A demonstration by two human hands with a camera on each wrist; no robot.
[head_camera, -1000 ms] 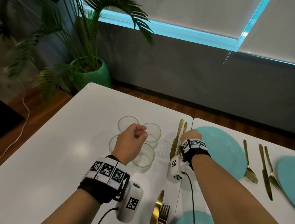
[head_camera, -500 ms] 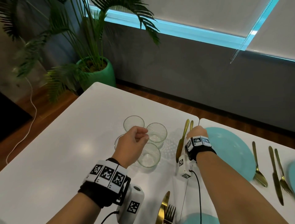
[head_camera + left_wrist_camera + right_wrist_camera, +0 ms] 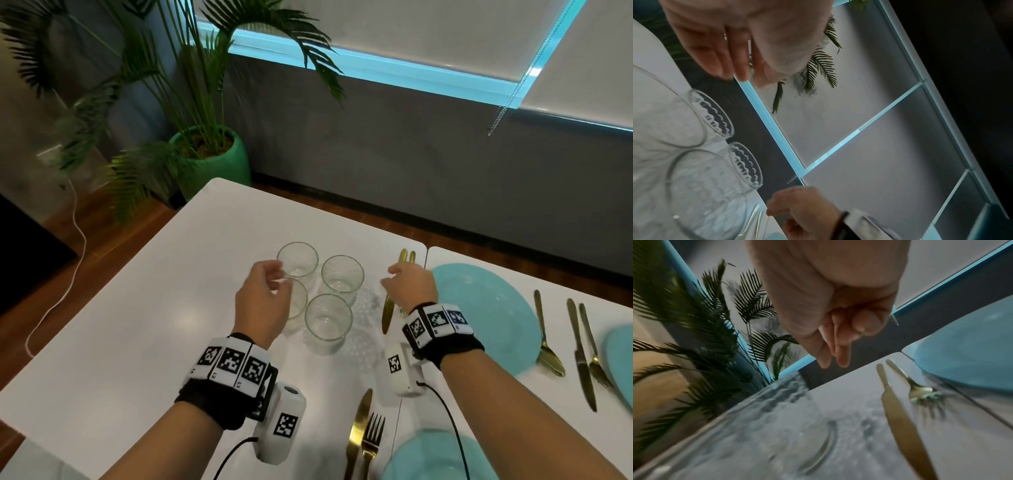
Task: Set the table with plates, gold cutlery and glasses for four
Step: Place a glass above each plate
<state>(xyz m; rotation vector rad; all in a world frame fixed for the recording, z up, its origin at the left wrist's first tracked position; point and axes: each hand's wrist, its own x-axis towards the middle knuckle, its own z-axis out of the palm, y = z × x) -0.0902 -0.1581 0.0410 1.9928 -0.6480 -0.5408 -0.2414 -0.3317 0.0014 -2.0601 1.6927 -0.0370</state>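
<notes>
Room's pretty dim, most light is that cyan strip glowing across the upper right of my head view. Soft glare patch on the white surface (image 3: 185,322). Right wrist view is smeary, glass (image 3: 764,426) totally blurred; edges warp.

Four glasses (image 3: 329,317) cluster tight mid-surface; knife (image 3: 390,301) and fork lie just right. Bare white surface (image 3: 120,325) opens left of them.

Four clear glasses (image 3: 328,320) upright, clustered tight on white table (image 3: 137,325). Gold knife (image 3: 390,301) and fork (image 3: 920,391) left of far teal plate (image 3: 489,308); spoon (image 3: 548,342), knife, fork at right. Near setting partly visible, probably knife-fork pair (image 3: 364,442).
</notes>
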